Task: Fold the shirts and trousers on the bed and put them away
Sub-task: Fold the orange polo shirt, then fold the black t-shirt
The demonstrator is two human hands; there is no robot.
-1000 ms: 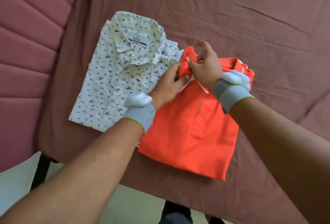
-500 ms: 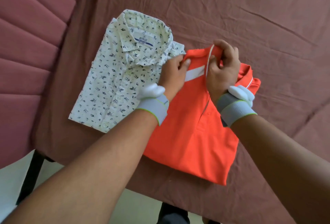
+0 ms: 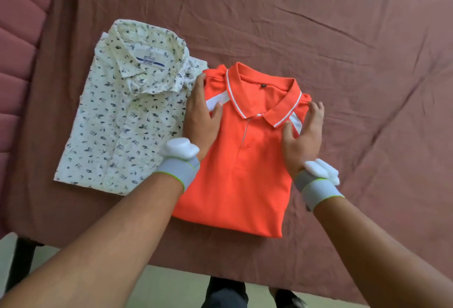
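A folded orange polo shirt (image 3: 245, 172) with white trim lies on the bed, collar laid flat and pointing away from me. My left hand (image 3: 199, 116) rests flat on its left shoulder, fingers straight. My right hand (image 3: 302, 133) touches its right shoulder with spread, straight fingers. To the left, touching the polo, lies a folded white shirt (image 3: 122, 121) with a small dark leaf print, collar up and label showing. Both wrists wear grey bands with white pieces.
The bed is covered by a creased brownish-pink sheet (image 3: 343, 50). A padded pink headboard (image 3: 17, 45) runs along the left. The bed's near edge crosses the bottom, with pale floor (image 3: 166, 290) and my dark trouser legs below it.
Both hands let go of the orange polo's collar, which now lies flat. The hands moved apart to the shirt's two shoulders and opened.
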